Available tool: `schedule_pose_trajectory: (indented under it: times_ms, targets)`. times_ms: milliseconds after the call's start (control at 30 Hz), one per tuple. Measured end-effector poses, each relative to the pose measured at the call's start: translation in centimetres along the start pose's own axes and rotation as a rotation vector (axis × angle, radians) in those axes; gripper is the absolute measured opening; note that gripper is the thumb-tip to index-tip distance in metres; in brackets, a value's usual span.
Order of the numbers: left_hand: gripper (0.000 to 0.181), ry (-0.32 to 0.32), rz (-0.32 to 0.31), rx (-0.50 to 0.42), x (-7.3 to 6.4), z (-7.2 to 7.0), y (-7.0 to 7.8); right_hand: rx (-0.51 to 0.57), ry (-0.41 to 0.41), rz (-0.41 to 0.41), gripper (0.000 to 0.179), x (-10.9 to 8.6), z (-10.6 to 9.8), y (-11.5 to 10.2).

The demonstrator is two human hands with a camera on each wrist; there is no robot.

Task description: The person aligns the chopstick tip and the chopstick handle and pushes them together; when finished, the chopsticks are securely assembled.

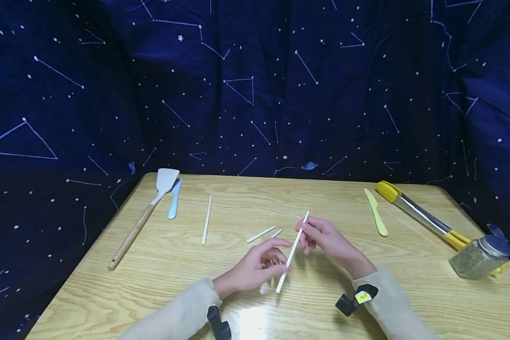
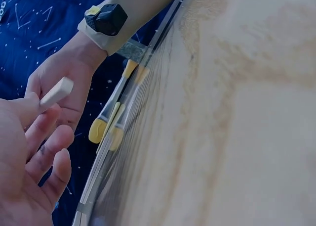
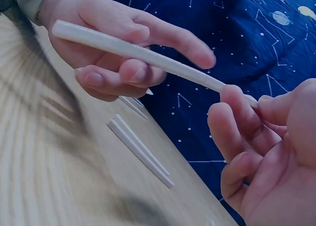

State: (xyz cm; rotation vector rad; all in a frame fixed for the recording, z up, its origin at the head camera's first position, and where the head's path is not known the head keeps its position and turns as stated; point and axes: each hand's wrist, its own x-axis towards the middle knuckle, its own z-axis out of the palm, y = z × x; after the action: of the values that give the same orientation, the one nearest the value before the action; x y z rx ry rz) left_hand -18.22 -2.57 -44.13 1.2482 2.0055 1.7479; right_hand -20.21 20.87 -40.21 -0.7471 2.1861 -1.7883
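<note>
A slim white chopstick (image 1: 293, 249) is held slantwise between both hands, its lower end toward the person. My left hand (image 1: 257, 267) pinches it near the lower end with the thumb and a finger, the index finger stretched out beyond it. Near the upper end my right hand (image 1: 323, 237) pinches it between thumb and index finger; the other fingers curl loosely below. In the left wrist view the blunt end of the chopstick (image 2: 58, 92) points past the left thumb. The right wrist view shows the chopstick (image 3: 143, 54) across most of its length, crossing the left hand (image 3: 116, 43).
Short white sticks (image 1: 260, 234) lie behind the hands, partly hidden. Another white stick (image 1: 207, 219) lies farther left. Left are a spatula (image 1: 142, 226) and a blue knife (image 1: 175, 198); right are a yellow knife (image 1: 376, 213), yellow tongs (image 1: 425, 217) and a jar (image 1: 478, 257).
</note>
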Motion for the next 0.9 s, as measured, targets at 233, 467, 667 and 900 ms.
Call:
schedule_pose_trajectory:
  times_ms: [233, 467, 667, 900]
  targets:
    - [0.052, -0.048, 0.02, 0.028, 0.2, 0.2, 0.2, -0.002, -0.077, 0.019, 0.031, 0.2, 0.9, 0.1]
    - [0.057, -0.05, 0.027, 0.041, 0.3, 0.2, 0.2, 0.0, -0.101, 0.064, 0.037, 0.1, 0.9, -0.1]
    - [0.056, -0.04, 0.037, 0.061, 0.3, 0.1, -0.2, 0.014, -0.118, 0.028, 0.036, 0.1, 0.7, 0.2]
    - [0.055, 0.018, 0.006, 0.113, 0.1, -1.8, -0.9, -0.019, -0.035, 0.124, 0.03, 0.0, 0.8, 0.3]
